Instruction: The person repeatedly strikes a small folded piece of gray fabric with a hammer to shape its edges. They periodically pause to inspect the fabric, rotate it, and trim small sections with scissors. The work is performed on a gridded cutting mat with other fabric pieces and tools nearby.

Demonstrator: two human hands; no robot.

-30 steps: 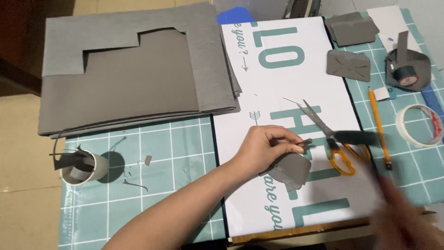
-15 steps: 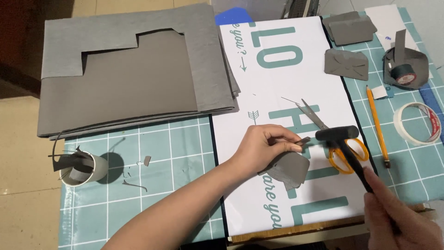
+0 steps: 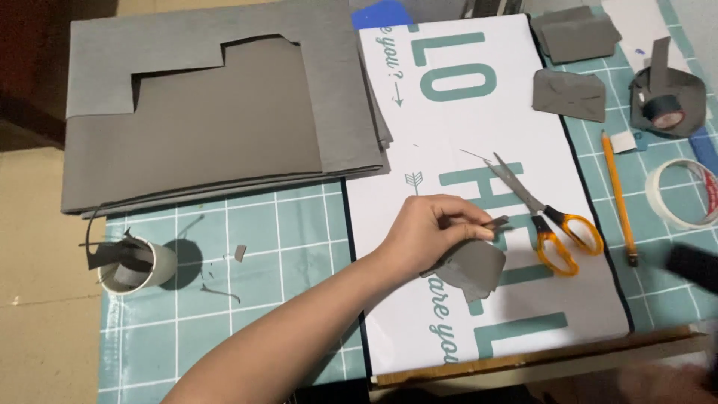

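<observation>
The left hand (image 3: pixel 434 228) reaches in from the near edge of the worktop and rests over the white printed poster board (image 3: pixel 479 150) that lies across the green gridded cutting mat (image 3: pixel 247 284); its fingers are curled shut, pinching a small grey piece of cut sheet material (image 3: pixel 473 263), which hangs just below and to the right of the fingertips, touching them and lying partly against the board. The right hand (image 3: pixel 666 381) shows only as a blurred shape at the near right corner, so whether it is closed or spread cannot be told; a dark blurred object (image 3: pixel 692 265) sits above it near the right edge, and what it is cannot be made out. Orange-handled scissors (image 3: pixel 542 217) lie on the board just beside the grey piece, to its right, blades pointing toward the far edge. A yellow pencil (image 3: pixel 618 196) lies further right on the mat. A stack of large grey sheets (image 3: pixel 217 112) covers the far left corner, and a roll of tape with dark scraps (image 3: pixel 131 263) stands near the left edge, well apart from the left hand.
</observation>
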